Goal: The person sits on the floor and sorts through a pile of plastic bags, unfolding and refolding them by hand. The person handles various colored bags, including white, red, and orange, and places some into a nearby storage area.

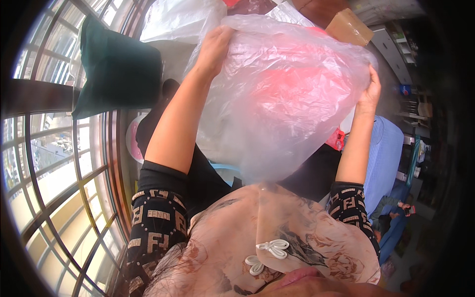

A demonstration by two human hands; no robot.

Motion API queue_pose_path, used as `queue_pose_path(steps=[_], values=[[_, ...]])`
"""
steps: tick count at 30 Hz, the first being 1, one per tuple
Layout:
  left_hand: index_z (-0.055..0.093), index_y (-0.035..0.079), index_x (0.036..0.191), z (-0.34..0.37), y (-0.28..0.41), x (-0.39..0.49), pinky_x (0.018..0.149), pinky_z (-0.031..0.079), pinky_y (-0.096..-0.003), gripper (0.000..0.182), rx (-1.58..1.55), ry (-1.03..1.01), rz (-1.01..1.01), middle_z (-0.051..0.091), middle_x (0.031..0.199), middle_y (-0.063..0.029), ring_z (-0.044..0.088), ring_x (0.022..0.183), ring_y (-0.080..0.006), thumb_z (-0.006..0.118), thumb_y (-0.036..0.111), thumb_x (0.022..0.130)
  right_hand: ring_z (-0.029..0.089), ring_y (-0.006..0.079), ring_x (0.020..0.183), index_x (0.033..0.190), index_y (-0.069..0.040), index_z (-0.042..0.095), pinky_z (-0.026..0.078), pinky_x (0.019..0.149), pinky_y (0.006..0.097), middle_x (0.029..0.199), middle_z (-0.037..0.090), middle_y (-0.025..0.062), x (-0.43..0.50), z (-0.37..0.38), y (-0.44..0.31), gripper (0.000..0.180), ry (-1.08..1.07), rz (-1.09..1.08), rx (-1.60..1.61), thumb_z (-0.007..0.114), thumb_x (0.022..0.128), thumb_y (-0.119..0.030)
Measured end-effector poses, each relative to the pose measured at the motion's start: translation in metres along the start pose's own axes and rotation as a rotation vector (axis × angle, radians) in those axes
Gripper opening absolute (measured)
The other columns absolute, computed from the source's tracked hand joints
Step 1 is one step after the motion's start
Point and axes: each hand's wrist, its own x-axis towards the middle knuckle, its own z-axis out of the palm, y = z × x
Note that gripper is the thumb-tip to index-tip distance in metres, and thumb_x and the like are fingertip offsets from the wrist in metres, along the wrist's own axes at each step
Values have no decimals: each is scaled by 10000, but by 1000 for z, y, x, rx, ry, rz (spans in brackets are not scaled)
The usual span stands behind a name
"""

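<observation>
A large translucent plastic bag (293, 85) is stretched between my two hands in front of my lap. My left hand (216, 48) grips its upper left edge. On the far right, my right hand (371, 87) holds the opposite edge, fingers partly hidden by the film. Something red or pink shows blurred through the plastic; whether it lies inside or behind the bag, I cannot tell. The bag's lower end hangs down towards my chest. Beyond my left hand lies a white plastic bag (182, 20).
A dark green cushion or bag (118, 67) leans by the barred window (66, 167) on the left. A cardboard box (349, 26) sits at the upper right. A blue padded seat (384, 152) stands right of my arm. Another person (387, 213) sits farther off, holding a phone-like object.
</observation>
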Motion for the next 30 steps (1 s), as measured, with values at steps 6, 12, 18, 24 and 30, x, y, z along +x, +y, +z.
queue_pose_path(steps=[6,12,18,24,30], values=[[481,-10,1246,14,-12,-28,878,406,-325,583,432,-413,-70,574,1147,-82,513,1027,-165,624,401,859,610,268,1011,1177,20,559,507,872,407,1127,625,123,19,4,-11,385,-124,127,10,491,938,-275],[613,-3,1051,-9,-12,-3,719,462,-291,284,317,-71,-74,630,852,-44,573,774,-148,573,234,901,604,291,1024,1188,56,534,515,858,427,1144,608,155,40,0,-33,387,214,-165,-364,530,941,-242],[567,4,1091,-12,-13,3,776,492,-308,249,-130,82,-49,617,987,-68,587,877,-161,455,190,969,361,321,1298,1378,75,277,249,1106,490,1382,396,208,26,-33,-31,1070,-353,-174,56,585,712,-704],[491,-12,1226,-13,-23,1,899,459,-390,366,-152,151,-103,561,1188,-121,573,1008,-228,455,243,966,564,167,1046,1206,-3,532,444,917,305,1149,598,79,-7,-41,138,345,-273,190,-46,586,906,-165],[619,15,1056,-26,-49,-11,698,495,-307,372,557,-183,-413,634,867,-60,594,751,-156,650,322,847,612,190,939,1161,-11,550,497,845,331,1048,628,68,11,-57,135,284,-317,358,-14,529,930,-175]])
